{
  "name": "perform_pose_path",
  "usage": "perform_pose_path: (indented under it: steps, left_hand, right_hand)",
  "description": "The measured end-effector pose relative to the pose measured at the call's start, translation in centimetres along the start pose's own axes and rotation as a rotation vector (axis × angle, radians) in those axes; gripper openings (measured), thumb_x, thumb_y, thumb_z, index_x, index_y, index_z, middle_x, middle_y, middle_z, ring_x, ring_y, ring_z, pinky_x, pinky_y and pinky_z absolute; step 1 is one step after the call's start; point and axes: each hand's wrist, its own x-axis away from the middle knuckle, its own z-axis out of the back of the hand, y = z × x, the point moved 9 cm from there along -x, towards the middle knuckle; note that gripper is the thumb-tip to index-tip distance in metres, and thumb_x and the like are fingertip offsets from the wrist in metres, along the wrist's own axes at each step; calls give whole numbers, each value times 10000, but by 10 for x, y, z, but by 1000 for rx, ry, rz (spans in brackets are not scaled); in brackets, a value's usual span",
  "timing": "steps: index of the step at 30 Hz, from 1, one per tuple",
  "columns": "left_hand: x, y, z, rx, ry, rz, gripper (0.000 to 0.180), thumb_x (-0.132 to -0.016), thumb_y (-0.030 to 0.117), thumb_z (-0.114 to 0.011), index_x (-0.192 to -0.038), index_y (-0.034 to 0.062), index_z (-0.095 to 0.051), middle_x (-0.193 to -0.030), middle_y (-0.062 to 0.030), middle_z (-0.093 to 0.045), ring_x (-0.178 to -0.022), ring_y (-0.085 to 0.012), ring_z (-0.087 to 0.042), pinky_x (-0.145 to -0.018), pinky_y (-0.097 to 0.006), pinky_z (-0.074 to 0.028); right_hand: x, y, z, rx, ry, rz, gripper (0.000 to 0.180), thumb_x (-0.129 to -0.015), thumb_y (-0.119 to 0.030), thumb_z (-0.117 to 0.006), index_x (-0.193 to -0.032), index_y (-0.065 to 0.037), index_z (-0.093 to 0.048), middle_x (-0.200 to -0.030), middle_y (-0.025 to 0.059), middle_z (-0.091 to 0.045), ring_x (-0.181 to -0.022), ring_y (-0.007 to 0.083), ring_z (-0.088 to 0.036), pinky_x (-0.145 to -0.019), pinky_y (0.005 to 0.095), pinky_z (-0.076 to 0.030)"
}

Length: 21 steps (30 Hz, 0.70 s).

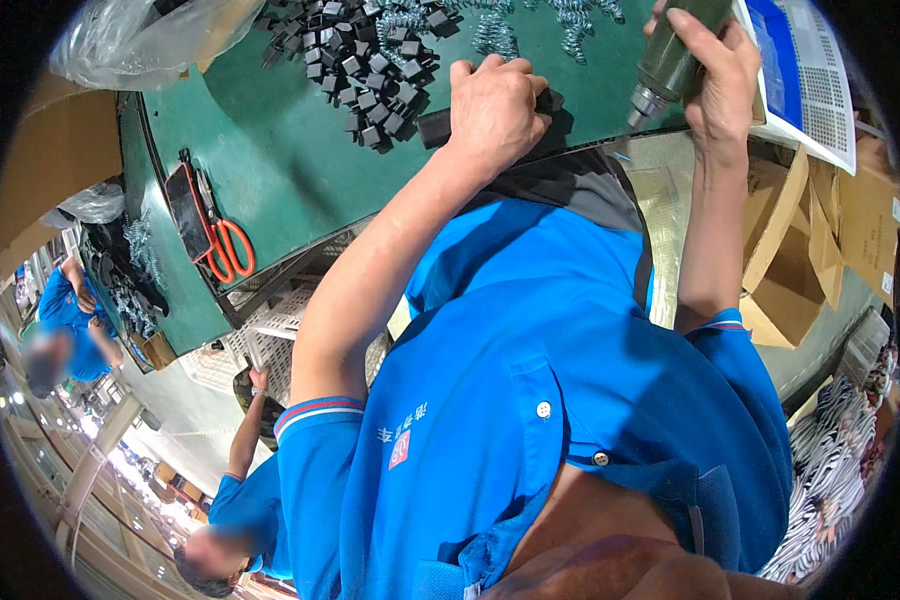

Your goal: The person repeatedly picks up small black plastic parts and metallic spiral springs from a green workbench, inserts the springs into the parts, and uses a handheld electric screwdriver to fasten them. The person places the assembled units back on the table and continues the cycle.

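Note:
My right hand [725, 75] is wrapped round a dark green power screwdriver [678, 48]. The tool's metal tip [645, 106] slants down to the left near the table's edge. My left hand [498, 108] is closed over a long black part [434, 128] lying at the front of the green table [300, 165]. One end sticks out on each side of the fingers; the middle is hidden. Just past my left hand lies a heap of small black blocks [370, 85]. Silvery coil springs [495, 36] are spread behind it.
Orange-handled scissors [232, 250] and a phone-like dark flat item [187, 212] lie at the table's left. A clear plastic bag [155, 45] is at the far left. A blue tray [775, 60] and open cardboard boxes [795, 255] stand right. Two other people in blue shirts are left.

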Motion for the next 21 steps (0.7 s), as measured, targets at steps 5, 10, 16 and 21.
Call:
perform_pose_path:
  steps: [5,10,16,21]
  left_hand:
    - [3,-3,-2,-10,-23,20,205,-634,212,-749,-821,132,-730,-816,-13,-623,-881,-233,-590,-789,-409,-366]
    - [1,-3,-5,-36,-101,36,339,-671,264,-805,-984,147,-750,-848,-20,-621,-908,-241,-585,-810,-409,-369]
    - [2,0,-4,-52,-111,36,350,-669,254,-802,-995,139,-744,-853,-22,-618,-913,-243,-583,-820,-412,-370]
    - [4,3,1,-17,-60,17,350,-656,204,-810,-989,123,-739,-1010,-28,-634,-988,-243,-573,-853,-424,-369]
  right_hand:
    - [14,-25,-36,-189,91,295,226,-806,-116,-685,-972,22,-618,-757,91,-644,-656,164,-617,-656,274,-503]
    - [11,-15,-38,-43,35,260,191,-830,-41,-655,-1000,31,-606,-816,100,-641,-664,173,-620,-647,282,-499]
    - [13,-14,-38,-165,15,391,238,-850,-24,-628,-1069,62,-593,-845,108,-632,-702,186,-627,-660,303,-510]
    - [5,-9,-36,-203,30,398,242,-860,-27,-612,-1085,62,-590,-853,103,-630,-723,193,-622,-673,310,-511]
